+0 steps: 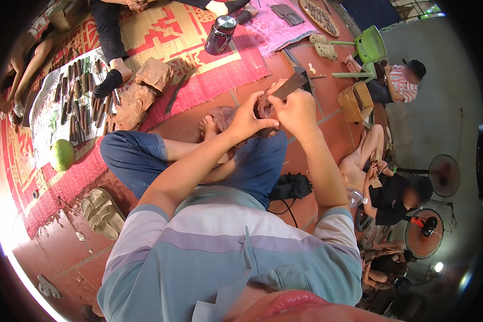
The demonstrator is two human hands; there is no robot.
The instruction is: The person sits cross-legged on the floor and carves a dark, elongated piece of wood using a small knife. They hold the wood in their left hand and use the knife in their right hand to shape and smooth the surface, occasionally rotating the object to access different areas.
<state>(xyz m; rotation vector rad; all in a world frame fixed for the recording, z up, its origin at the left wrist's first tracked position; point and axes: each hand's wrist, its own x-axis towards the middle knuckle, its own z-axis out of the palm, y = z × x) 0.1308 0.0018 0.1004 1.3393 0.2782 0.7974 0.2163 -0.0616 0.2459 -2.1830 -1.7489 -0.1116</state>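
Observation:
My left hand [248, 117] is closed round a dark reddish-brown carved wooden piece [264, 110] above my crossed legs. Close beside it, my right hand [296, 111] grips a flat brown bar-shaped tool [290, 86], with its thumb toward the wooden piece. The tool's lower end is hidden by the fingers, so I cannot tell whether it touches the wood. Beneath my left wrist, another reddish-brown lump [221, 114] lies by my bare foot [209, 126].
Rough wood blocks [154, 75] stand ahead left, near a sheet with several carving tools [80, 99] and a green round fruit [63, 155]. A dark flask [220, 35] stands on the red-and-yellow mat [177, 32]. Sandals [103, 213] lie left; co-workers sit around, beside fans [444, 173].

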